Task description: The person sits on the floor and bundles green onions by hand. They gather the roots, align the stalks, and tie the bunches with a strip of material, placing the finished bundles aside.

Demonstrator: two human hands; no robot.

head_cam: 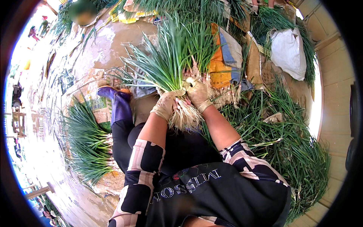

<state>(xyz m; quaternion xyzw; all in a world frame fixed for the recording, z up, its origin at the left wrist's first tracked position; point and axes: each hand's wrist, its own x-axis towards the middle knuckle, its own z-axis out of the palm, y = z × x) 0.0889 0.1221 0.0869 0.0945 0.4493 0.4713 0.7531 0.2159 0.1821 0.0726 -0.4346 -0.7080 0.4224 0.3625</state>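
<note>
My left hand [166,103], in a pale rubber glove, grips a bunch of green onions [170,72] just above its bulbs. My right hand [197,93], gloved alike, is closed around the other side of the same bunch, its fingers touching the left ones. The long green leaves fan out ahead of me and the white roots hang over my lap. Beyond the right hand, more green onions [204,51] lie with their roots beside an orange woven sack [219,68].
At left, bundles of green onions [90,142] lie beside my purple boot [120,105]. A large heap of loose green leaves [283,142] spreads on the right. A white sack [288,52] lies at the upper right, near another person's gloved hand [254,10].
</note>
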